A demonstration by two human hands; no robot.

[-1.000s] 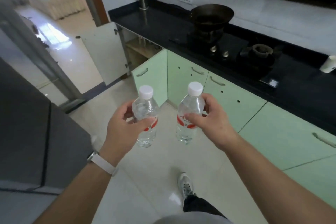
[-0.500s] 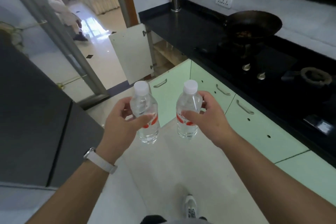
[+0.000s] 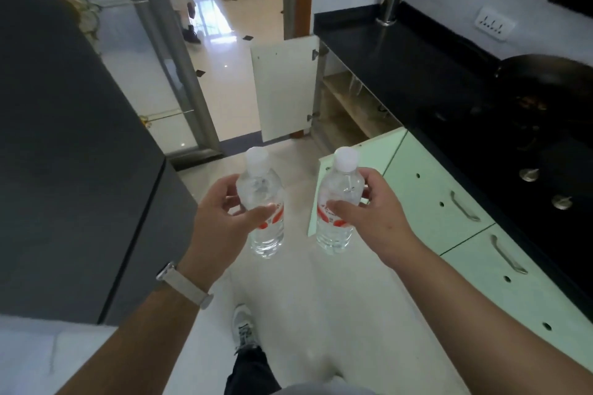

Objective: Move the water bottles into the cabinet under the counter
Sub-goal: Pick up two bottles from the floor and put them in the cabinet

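I carry two clear water bottles with white caps and red labels, both upright over the floor. My left hand [image 3: 221, 218] grips the left bottle [image 3: 261, 196] around its middle. My right hand [image 3: 369, 218] grips the right bottle [image 3: 340, 192] the same way. Ahead, under the black counter [image 3: 401, 67], an open cabinet [image 3: 346, 106] shows a wooden shelf inside, and its white door [image 3: 284, 90] is swung out to the left.
Green cabinet doors [image 3: 449, 208] with metal handles run along the right. A dark wok [image 3: 545, 77] sits on the stove. A dark grey appliance [image 3: 73, 154] stands on the left. A glass sliding door [image 3: 154, 51] and a doorway lie ahead. A utensil holder [image 3: 391, 6] stands on the counter's far end.
I have walked forward and turned left, so the open cabinet is now nearer and more central. Both hands keep their hold on the bottles.
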